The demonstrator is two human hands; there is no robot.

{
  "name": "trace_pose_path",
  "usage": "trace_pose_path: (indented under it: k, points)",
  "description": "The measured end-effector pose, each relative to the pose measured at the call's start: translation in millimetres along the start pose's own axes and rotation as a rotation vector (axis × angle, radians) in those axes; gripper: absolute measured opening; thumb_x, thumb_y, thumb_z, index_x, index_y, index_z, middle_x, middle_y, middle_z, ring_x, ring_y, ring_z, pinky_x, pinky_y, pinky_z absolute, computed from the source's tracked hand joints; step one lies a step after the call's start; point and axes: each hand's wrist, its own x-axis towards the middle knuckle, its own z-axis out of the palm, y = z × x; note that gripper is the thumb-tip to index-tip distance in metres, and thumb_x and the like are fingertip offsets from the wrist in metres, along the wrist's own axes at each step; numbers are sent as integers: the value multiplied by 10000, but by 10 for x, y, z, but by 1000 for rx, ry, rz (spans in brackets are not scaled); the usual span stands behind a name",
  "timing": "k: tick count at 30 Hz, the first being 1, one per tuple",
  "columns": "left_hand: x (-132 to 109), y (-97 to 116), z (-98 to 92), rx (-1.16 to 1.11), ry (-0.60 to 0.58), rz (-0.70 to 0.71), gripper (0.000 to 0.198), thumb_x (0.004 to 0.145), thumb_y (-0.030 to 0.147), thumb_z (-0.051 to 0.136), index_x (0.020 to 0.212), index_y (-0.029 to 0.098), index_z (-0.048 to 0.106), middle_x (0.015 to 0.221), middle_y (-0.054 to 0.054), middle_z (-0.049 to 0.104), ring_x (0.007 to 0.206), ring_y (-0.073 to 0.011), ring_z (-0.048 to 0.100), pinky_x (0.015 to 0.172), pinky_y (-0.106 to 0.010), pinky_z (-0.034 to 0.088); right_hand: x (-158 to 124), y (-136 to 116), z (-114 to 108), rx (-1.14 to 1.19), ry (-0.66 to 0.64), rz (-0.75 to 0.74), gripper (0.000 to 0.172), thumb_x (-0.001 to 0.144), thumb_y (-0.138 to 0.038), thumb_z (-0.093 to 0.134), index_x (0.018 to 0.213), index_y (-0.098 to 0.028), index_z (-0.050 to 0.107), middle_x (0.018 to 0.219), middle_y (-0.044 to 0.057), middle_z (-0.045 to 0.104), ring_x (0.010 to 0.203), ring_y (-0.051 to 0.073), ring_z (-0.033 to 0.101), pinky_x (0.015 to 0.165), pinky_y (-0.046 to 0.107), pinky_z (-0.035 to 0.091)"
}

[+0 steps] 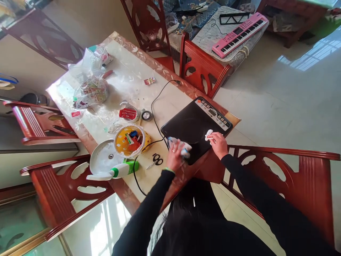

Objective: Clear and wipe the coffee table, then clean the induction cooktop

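My left hand (174, 154) is closed around a white tube-like item with blue marks (185, 149), blurred by motion, over the lower left part of a black induction cooker (183, 124). Between the fingertips of my right hand (218, 144) is a crumpled white tissue (209, 135), held just above the cooker's right side. The cooker lies flat at the table's near corner, its button panel (213, 113) along the far right edge. A black power cord (151, 104) runs from it across the table.
Left of the cooker are black scissors (157, 159), a green-and-white spray bottle (119, 170), a round lid (99, 160) and a yellow basket (147, 140) of small items. Plastic bags (92, 90) sit farther back. Red wooden chairs (317, 188) surround the table (128, 67).
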Motion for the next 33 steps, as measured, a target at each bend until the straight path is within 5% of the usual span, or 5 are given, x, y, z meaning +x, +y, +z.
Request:
trace_pose_path:
  k: [6,14,22,30,33]
  points:
    - [781,-460,-284,11,165,-198,593,945,128,567,1527,244,582,1734,-85,377,1611,-300,337,1338,-580,247,-15,-32,33,-8,-12,7,215,890,-171,553,891,-249,754,1041,90,724,1012,276,673,933,427,556]
    - [-195,602,278,-58,-117,219,616,920,220,685,1525,300,605,1734,-28,383,1611,-342,324,1345,-539,265,-3,-42,41,7,-22,5,214,901,-159,572,889,-254,764,1036,82,730,1016,275,677,959,434,555]
    - [1185,-199,-265,34,48,-8,552,972,204,577,1523,225,602,1747,-77,351,1605,-324,343,1349,-566,207,126,313,-147,-11,218,167,146,893,-188,631,893,-221,773,1000,95,668,942,259,639,900,409,562]
    - [937,1,-52,81,50,-48,603,977,281,610,1577,285,557,1775,-31,281,1638,-366,249,1346,-577,216,-995,-674,704,243,387,343,118,928,-206,607,908,-219,722,923,52,664,877,214,654,831,358,548]
    - [937,-17,-60,93,46,-42,607,977,285,614,1581,279,554,1774,-41,283,1634,-380,256,1343,-582,223,-846,-524,649,287,443,380,89,929,-240,614,881,-225,688,908,45,680,865,208,653,838,361,545]
